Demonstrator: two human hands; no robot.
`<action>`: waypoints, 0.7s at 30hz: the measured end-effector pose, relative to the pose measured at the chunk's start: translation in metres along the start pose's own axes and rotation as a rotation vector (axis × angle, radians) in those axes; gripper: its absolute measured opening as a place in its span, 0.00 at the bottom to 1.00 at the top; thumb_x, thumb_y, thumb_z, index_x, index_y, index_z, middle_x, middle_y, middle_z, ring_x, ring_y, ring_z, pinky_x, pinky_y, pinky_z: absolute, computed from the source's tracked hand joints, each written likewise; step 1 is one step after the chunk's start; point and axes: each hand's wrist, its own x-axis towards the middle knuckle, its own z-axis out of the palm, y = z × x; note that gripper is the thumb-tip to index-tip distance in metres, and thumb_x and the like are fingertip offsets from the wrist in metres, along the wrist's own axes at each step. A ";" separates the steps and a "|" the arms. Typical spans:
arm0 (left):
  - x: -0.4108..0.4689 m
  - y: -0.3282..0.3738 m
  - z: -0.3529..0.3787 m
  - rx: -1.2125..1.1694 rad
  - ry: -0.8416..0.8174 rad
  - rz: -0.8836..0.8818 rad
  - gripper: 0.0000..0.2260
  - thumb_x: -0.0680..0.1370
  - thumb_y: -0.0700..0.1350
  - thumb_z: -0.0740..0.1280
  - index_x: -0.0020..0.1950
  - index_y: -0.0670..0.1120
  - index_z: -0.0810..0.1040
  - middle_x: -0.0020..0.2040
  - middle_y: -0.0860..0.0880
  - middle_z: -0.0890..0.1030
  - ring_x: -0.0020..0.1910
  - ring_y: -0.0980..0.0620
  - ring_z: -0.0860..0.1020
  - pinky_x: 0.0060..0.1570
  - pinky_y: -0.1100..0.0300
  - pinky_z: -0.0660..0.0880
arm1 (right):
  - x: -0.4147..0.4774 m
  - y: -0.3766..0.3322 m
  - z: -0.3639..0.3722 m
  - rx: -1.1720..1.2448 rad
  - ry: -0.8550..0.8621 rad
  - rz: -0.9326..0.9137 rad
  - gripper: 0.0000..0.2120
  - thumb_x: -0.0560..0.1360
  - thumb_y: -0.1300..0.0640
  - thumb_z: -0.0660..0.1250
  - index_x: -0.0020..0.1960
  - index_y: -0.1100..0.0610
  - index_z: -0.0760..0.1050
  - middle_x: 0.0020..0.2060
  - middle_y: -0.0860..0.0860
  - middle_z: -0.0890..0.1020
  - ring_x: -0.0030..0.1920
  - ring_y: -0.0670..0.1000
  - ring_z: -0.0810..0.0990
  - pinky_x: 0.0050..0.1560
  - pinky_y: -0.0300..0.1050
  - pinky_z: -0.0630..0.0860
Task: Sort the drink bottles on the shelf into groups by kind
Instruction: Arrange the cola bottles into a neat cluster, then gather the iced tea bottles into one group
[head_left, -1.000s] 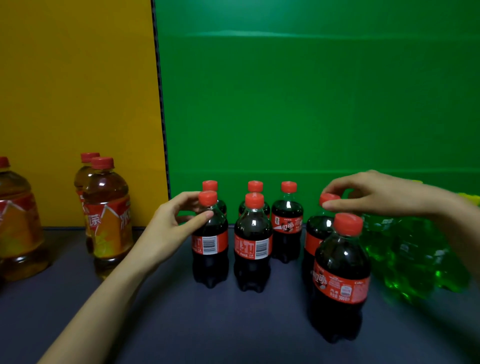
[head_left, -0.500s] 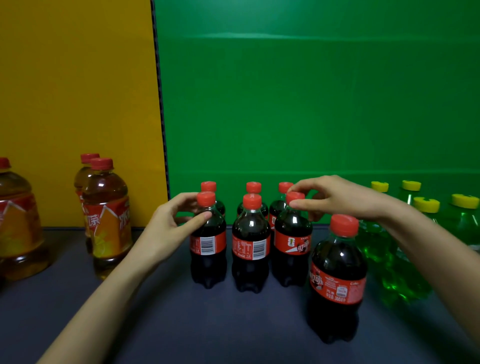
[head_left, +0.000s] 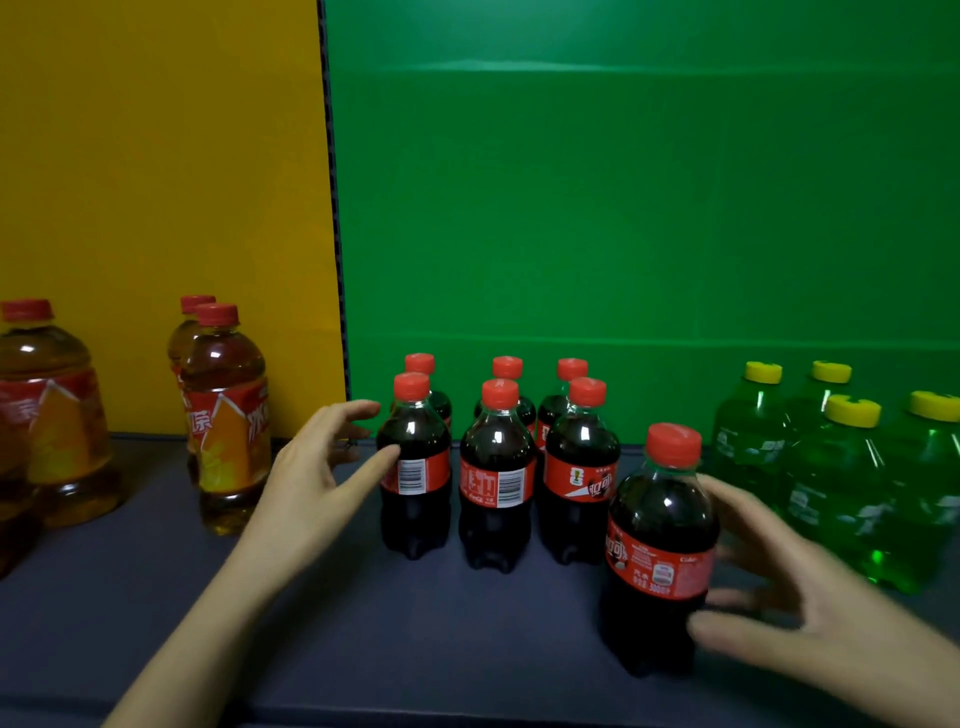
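Observation:
Several dark cola bottles with red caps stand in two rows at the middle of the shelf (head_left: 467, 649). One more cola bottle (head_left: 660, 551) stands alone, nearer and to the right. My right hand (head_left: 789, 597) curls around its right side, fingers spread; whether it grips is unclear. My left hand (head_left: 322, 467) is open, its thumb touching the front-left cola bottle (head_left: 414, 467). Three amber tea bottles, one of them (head_left: 226, 415), stand at the left. Several green soda bottles with yellow caps, such as (head_left: 841, 483), stand at the right.
A yellow panel (head_left: 156, 182) and a green panel (head_left: 623, 208) form the back wall. Bare dark shelf surface lies in front of the cola rows, between my arms.
My right hand let go of the cola bottle it set in the front row and dropped to the lone near cola bottle. My left hand stayed by the front-left bottle.

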 end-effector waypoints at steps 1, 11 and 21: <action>-0.005 0.000 -0.001 0.011 0.010 0.001 0.19 0.73 0.46 0.68 0.63 0.48 0.72 0.58 0.51 0.76 0.56 0.55 0.75 0.55 0.61 0.73 | -0.002 0.001 0.009 -0.013 0.025 -0.010 0.42 0.48 0.30 0.74 0.60 0.31 0.65 0.57 0.29 0.76 0.55 0.33 0.78 0.49 0.31 0.77; -0.051 0.001 -0.010 0.088 0.107 -0.013 0.10 0.73 0.43 0.70 0.50 0.56 0.76 0.46 0.61 0.81 0.51 0.63 0.77 0.48 0.75 0.73 | 0.022 0.013 0.050 -0.063 0.266 -0.065 0.34 0.56 0.41 0.70 0.59 0.34 0.63 0.52 0.35 0.80 0.53 0.31 0.76 0.47 0.24 0.73; -0.094 -0.021 -0.075 0.267 0.229 -0.091 0.08 0.74 0.55 0.65 0.46 0.53 0.80 0.41 0.59 0.81 0.42 0.58 0.79 0.41 0.52 0.78 | 0.005 -0.018 0.078 -0.343 0.627 -0.328 0.14 0.67 0.55 0.74 0.44 0.41 0.72 0.39 0.43 0.75 0.39 0.42 0.74 0.41 0.29 0.69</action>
